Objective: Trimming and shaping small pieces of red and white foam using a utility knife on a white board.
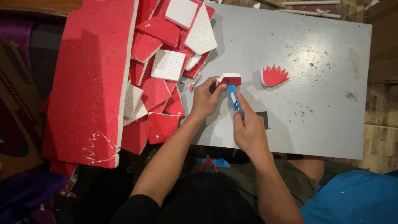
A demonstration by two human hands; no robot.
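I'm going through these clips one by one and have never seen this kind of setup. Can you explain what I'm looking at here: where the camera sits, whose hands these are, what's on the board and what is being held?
There is no machine here. The single picture comes from a camera worn on a person's head, looking straight down, so both arms reach in from the bottom edge. The left hand pins a small red and white foam piece against a grey board. The right hand has its grip closed around a blue utility knife, whose tip meets that piece. To the right on the board lies a red spiky foam cutout, apart from the hands. At the left, a pile of red and white foam offcuts overlaps the board's edge, beside a large red foam slab. A small dark rectangle lies by the right hand; I cannot tell what it is.
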